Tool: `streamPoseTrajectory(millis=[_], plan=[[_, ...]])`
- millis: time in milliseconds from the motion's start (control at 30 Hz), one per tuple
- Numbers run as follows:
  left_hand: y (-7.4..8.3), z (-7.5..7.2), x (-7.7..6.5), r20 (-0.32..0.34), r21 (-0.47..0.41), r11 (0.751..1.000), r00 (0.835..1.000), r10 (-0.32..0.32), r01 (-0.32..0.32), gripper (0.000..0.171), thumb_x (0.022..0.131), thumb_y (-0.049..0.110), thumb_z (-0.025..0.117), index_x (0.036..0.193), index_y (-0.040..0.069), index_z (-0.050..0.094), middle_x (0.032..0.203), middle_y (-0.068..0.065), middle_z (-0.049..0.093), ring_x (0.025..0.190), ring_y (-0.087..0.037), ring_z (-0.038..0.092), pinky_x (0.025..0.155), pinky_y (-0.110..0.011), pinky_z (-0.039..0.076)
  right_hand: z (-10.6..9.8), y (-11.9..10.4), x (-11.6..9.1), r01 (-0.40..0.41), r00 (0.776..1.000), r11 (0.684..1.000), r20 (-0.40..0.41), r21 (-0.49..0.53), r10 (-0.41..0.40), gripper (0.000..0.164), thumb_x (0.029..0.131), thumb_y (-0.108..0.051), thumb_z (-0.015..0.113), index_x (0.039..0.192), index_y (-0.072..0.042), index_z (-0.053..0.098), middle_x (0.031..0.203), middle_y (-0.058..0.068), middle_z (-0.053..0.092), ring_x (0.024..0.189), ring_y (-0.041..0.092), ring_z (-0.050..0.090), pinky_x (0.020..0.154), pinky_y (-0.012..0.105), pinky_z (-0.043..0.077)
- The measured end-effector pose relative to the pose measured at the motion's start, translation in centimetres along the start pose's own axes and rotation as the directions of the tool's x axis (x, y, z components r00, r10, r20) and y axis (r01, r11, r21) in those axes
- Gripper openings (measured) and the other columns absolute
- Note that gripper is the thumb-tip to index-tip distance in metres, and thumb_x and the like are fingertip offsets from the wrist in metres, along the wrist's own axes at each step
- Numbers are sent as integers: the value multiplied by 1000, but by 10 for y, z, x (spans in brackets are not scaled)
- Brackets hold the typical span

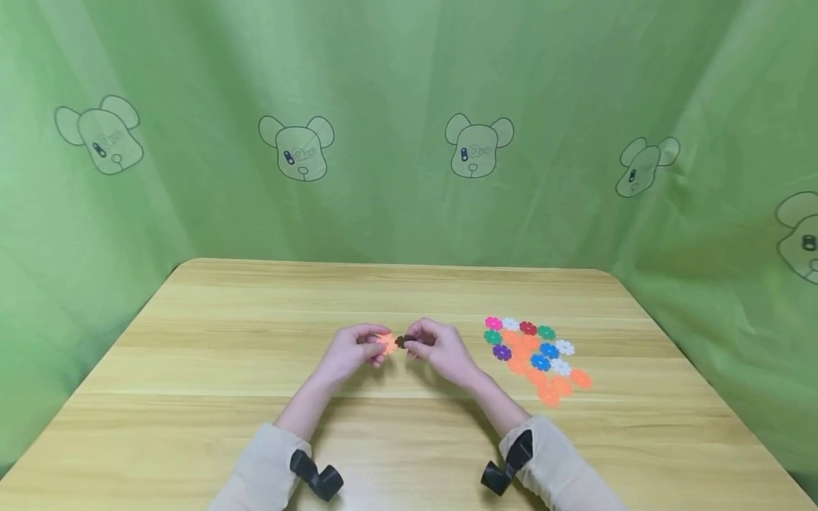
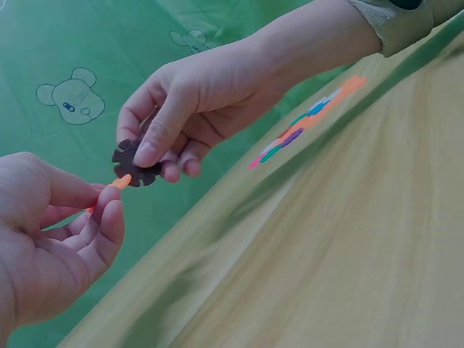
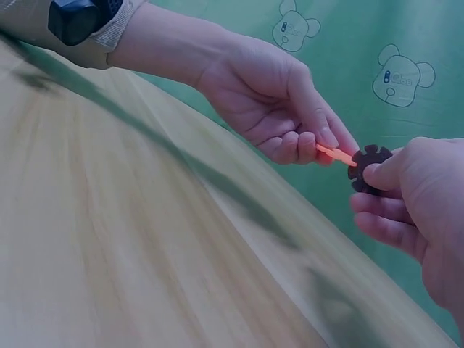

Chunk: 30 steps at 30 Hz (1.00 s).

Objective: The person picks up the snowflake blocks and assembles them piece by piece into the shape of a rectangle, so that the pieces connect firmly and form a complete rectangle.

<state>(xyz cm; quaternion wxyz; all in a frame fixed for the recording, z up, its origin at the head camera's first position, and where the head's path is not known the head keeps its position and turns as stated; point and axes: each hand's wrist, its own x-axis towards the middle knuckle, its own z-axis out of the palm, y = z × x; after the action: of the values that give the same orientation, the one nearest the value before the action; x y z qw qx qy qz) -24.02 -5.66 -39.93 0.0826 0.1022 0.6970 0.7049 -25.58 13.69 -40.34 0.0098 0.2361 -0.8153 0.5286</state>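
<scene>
We're pinching an orange disc [image 1: 387, 342] in our left hand [image 1: 353, 350], dark brown disc [image 2: 130, 163] in our right hand [image 1: 444, 348], and the 2 are touching edges above the worktop [image 1: 255, 316].

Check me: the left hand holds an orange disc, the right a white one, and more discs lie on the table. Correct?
Not quite: the right hand pinches a dark brown disc, not a white one, as the left wrist view shows. The rest stands.
</scene>
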Motion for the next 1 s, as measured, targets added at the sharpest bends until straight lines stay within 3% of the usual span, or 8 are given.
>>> streamPoseTrajectory(millis=[367,533,700,900,1000], plan=[[0,0,-1,-23,29,1000,1000,2,-2,29,81,-12,56,111,-14,57,76,-12,61,59,-12,57,58,-24,52,7,-1,-3,15,1000,997,-12,78,-14,3,83,4,63,86,3,63,81,20,65,71,24,64,65,31,56],[-1,-1,-1,14,8,1000,1000,4,-4,30,81,-12,57,110,-16,55,76,-10,60,59,-12,57,58,-24,52,7,-1,-4,39,999,996,-4,85,-39,3,82,5,64,86,4,64,80,21,64,70,27,64,65,32,56],[-1,-2,0,21,-26,1000,1000,0,0,30,80,-12,56,110,-17,54,74,-8,60,58,-11,56,57,-22,51,7,-3,-3,28,1000,992,-2,123,-28,4,83,5,63,86,6,63,81,22,64,69,20,64,66,31,56],[0,-3,2,34,0,1000,999,-10,10,32,80,-11,59,110,-17,54,75,-9,60,60,-13,57,59,-24,52,7,-24,-8,24,1000,991,-5,132,-23,4,82,9,62,85,11,60,81,25,63,71,28,64,67,35,56],[0,-1,2,41,56,998,999,-2,0,36,78,-9,63,112,-16,54,80,-12,62,64,-17,60,63,-28,53,8,-33,-10,17,999,998,-37,67,-14,4,80,8,64,84,9,62,79,20,64,71,27,63,66,32,55]])
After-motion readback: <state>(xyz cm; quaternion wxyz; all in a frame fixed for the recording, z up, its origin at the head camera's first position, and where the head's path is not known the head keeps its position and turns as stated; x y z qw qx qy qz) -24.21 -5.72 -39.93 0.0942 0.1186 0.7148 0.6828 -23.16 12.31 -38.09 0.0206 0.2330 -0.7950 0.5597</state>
